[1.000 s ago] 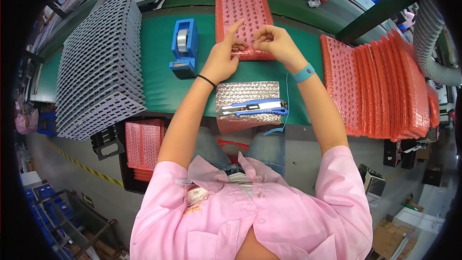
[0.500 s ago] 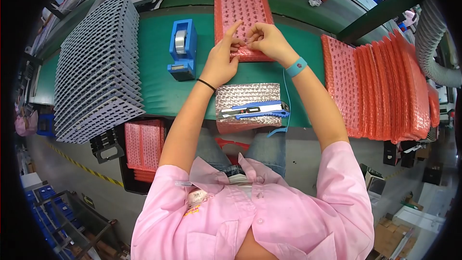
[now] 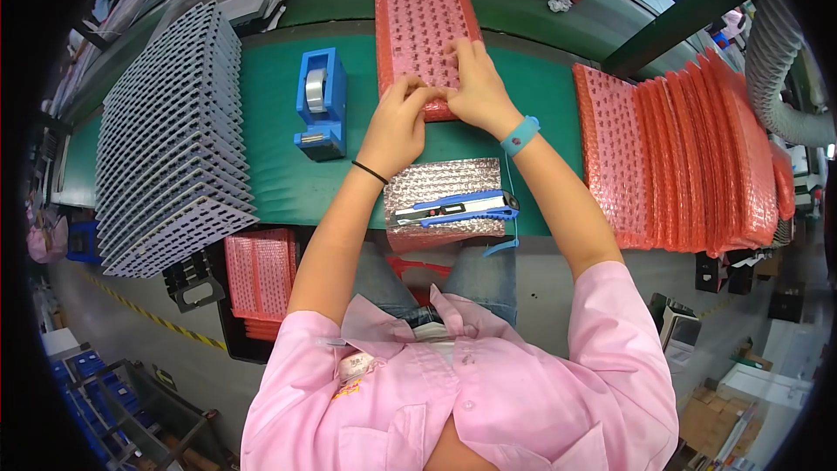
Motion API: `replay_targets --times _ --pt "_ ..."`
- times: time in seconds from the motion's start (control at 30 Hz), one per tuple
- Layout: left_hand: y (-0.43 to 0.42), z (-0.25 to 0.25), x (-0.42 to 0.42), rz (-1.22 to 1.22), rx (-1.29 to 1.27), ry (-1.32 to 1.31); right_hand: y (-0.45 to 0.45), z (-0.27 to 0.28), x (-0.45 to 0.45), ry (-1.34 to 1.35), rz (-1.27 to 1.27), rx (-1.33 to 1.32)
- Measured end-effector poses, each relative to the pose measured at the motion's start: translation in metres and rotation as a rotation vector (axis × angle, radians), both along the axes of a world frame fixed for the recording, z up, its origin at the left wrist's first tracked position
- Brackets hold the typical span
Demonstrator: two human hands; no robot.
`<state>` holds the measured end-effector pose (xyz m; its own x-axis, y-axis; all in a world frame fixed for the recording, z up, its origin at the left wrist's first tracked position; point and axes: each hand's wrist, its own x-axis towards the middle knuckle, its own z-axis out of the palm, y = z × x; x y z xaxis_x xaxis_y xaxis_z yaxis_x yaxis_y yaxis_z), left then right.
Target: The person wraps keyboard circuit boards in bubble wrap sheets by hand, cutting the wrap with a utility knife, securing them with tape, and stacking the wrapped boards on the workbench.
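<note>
A pink-red bubble-wrap pouch (image 3: pixel 423 4) lies on the green bench mat, rows of dark parts showing through its clear film. My left hand (image 3: pixel 399 126) is at its near edge, the fingers bent and closed over that edge. Beside it, my right hand (image 3: pixel 482 92) rests on the pouch's lower right part, fingers stretched forward and thumb close to my left fingertips. Whether a small piece of tape lies under the fingers cannot be made out. Nearer to me, a blue and white utility knife (image 3: pixel 458 208) lies on a silvery bubble-wrap piece (image 3: pixel 445 173).
A blue tape dispenser (image 3: pixel 321 105) stands left of the pouch. Further left rises a stack of grey slotted trays (image 3: pixel 170 139). Several filled red pouches (image 3: pixel 689 157) lean in a row at right. Below the bench's left edge, a black bin (image 3: pixel 235 336) holds more red pouches (image 3: pixel 261 275).
My right hand has gone from a pinch to stretched fingers on the pouch. My left index finger, extended before, is now bent over the near edge. The view has shifted slightly.
</note>
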<state>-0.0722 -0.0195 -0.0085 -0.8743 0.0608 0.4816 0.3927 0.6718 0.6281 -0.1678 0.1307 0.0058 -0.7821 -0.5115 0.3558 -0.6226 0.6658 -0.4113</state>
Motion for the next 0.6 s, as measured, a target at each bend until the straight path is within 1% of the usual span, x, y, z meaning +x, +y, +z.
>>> replay_targets --times 0.13,0.17,0.33,0.37,0.4,0.47,0.5,0.57,0.6 --pt "0.003 -0.007 0.001 0.002 -0.112 0.175 -0.004 -0.005 -0.012 0.013 -0.043 -0.152" --pt "0.002 -0.005 0.001 0.001 -0.117 0.181 -0.007 -0.006 -0.014 0.018 -0.043 -0.157" --pt "0.005 0.001 0.009 -0.050 -0.264 0.137 -0.014 -0.011 -0.021 0.081 -0.133 -0.097" --pt "0.002 0.000 0.009 -0.081 -0.296 0.123 -0.015 -0.007 -0.020 0.061 -0.141 -0.122" --pt "0.003 0.004 0.012 -0.093 -0.261 0.076 -0.017 -0.005 -0.020 0.052 -0.167 -0.103" --pt "0.007 0.008 0.011 -0.068 -0.344 0.014 -0.021 -0.007 -0.026 0.041 -0.203 -0.108" --pt "0.011 0.006 0.010 -0.043 -0.384 0.018 -0.024 -0.017 -0.035 0.054 -0.187 -0.166" --pt "0.014 -0.001 0.003 0.032 -0.492 0.031 -0.024 -0.019 -0.034 0.042 -0.215 -0.195" --pt "0.015 -0.004 0.000 0.026 -0.479 0.031 -0.025 -0.018 -0.032 0.031 -0.210 -0.219"
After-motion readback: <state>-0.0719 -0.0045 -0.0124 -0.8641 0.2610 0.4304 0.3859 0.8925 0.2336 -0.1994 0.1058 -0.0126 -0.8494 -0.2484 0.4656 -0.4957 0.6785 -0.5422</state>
